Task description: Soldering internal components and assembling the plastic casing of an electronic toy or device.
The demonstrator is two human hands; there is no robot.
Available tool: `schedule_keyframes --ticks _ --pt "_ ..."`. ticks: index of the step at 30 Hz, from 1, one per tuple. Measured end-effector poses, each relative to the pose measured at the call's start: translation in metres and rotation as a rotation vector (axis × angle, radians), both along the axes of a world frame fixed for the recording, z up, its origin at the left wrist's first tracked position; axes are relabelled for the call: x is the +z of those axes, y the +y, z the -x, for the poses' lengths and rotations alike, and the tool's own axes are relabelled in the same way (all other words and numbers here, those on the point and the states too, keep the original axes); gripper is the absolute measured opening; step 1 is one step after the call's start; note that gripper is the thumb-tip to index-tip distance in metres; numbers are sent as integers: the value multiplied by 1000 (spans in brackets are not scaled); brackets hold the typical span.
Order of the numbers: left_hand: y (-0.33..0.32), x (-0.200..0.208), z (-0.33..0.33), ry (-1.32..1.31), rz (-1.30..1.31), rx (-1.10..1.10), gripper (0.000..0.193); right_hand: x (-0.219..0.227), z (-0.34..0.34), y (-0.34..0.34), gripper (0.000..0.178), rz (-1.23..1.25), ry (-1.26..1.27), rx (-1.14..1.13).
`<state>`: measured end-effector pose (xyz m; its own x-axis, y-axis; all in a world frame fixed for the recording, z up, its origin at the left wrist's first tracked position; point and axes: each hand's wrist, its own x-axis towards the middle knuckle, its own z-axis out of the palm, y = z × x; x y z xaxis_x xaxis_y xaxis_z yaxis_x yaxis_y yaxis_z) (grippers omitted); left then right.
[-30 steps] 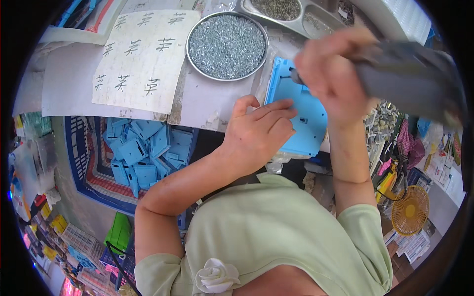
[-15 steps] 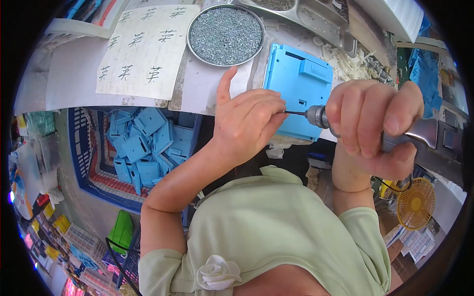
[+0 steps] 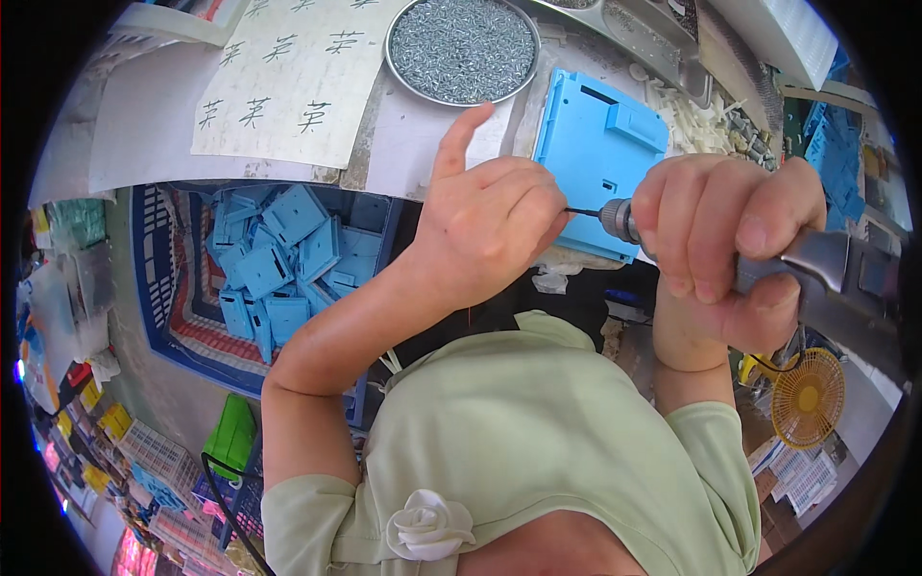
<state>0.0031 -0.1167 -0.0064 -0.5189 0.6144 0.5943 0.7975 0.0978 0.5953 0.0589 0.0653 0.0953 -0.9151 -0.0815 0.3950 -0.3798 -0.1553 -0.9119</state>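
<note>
Grey driver (image 3: 828, 274) fills the right hand (image 3: 725, 240), frame right. The left hand (image 3: 495, 221) curls mid-frame at the bit (image 3: 584, 212), its hold hidden.

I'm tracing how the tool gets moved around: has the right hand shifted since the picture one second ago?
Yes. Judged against the handwritten sheet, the right hand is now lower in the view and somewhat farther right.

The left hand (image 3: 495, 226) hides the tip of the driver bit (image 3: 583, 211). Beyond it, the upper edge crops the round tray (image 3: 423, 93) and paper sheet (image 3: 288, 86). Past the right hand (image 3: 730, 245), the rim cuts off the power driver (image 3: 821, 278).
</note>
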Motion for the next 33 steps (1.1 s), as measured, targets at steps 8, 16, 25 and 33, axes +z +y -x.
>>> schedule_keyframes --ticks 8,16,25,33 --pt "-31 -17 19 -597 -136 288 12 -27 10 -16 30 29 -69 -150" --pt "-32 -23 14 -145 71 95 22 -41 9 -18 31 -399 -13 -143" --pt "-14 -21 -4 -86 57 93 19 -10 11 -11 30 -10 9 6" --pt "-15 -16 -8 -48 62 67 23 -8 -7 -24 32 49 -78 -96"
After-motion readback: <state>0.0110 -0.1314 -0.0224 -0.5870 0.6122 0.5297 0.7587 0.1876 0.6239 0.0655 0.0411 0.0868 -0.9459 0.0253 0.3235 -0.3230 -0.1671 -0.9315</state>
